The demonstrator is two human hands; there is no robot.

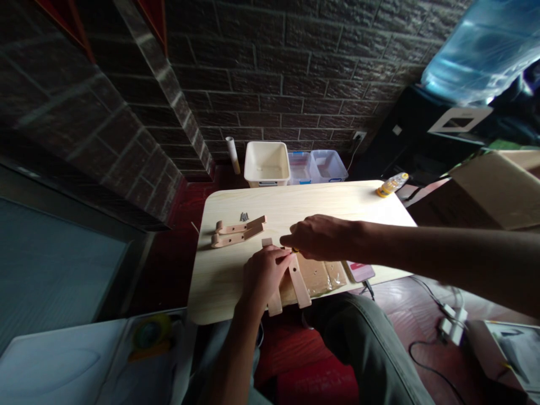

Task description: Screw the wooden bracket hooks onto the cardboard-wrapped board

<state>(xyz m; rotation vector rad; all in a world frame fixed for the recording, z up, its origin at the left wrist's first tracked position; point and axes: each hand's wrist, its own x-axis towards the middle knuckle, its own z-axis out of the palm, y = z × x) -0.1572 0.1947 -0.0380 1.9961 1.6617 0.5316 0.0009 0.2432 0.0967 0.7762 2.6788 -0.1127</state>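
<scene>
Two long, light wooden pieces lie near the table's front edge; the right wooden strip (299,284) has a dark hole, and the left wooden strip (275,304) is partly under my left hand. My left hand (265,270) is closed, fingertips pinching at the upper end of these pieces. Over the same spot, my right hand (318,235) is closed round a tool whose small yellow and dark part (295,250) shows below the fist; the rest is hidden. Under the strips lies a brown board (314,275) with plastic film.
At the table's (228,292) left lie two shaped wooden pieces (238,232) with holes, and several screws (244,216). A clear bottle with yellow (392,184) stands back right; a phone (361,271) lies by the front edge. Beyond are a cream bin (267,160) and clear boxes (327,164).
</scene>
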